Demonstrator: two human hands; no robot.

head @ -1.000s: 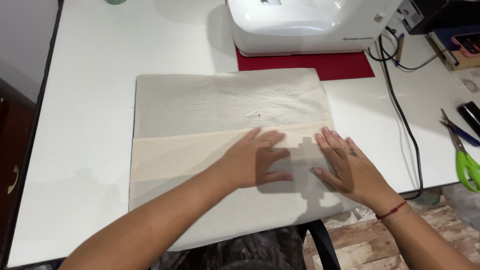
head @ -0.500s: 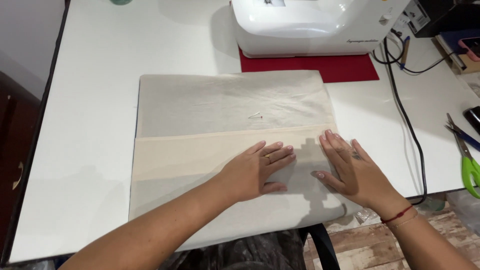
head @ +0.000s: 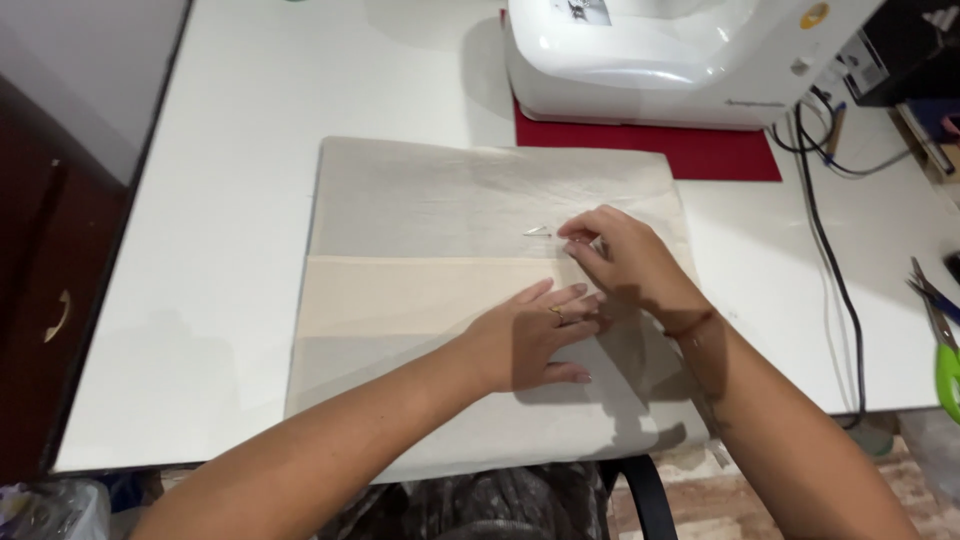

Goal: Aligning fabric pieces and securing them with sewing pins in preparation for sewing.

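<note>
White tabletop fills most of the view, with a dark wooden cabinet along its left edge and a bit of patterned floor showing at the near right. On the table lies a folded piece of grey-beige cloth, its near edge hanging over the table's front; a paler cream band runs across its middle.

Left hand rests flat on the cloth, palm down, fingers spread apart and holding nothing, with a ring on one finger. Right hand lies just beyond it, fingertips drawn together at a small pale object on the cloth, perhaps a pin or a scrap; it is too small to make out, and whether the fingers actually pinch it cannot be told. A red thread circles the right wrist.

At the far side a white sewing machine stands on a red mat, its top cut off by the frame. Black cables trail down the right of the table. Green-handled scissors are half cut off at the right edge. Dark patterned clothing shows below the near table edge.
</note>
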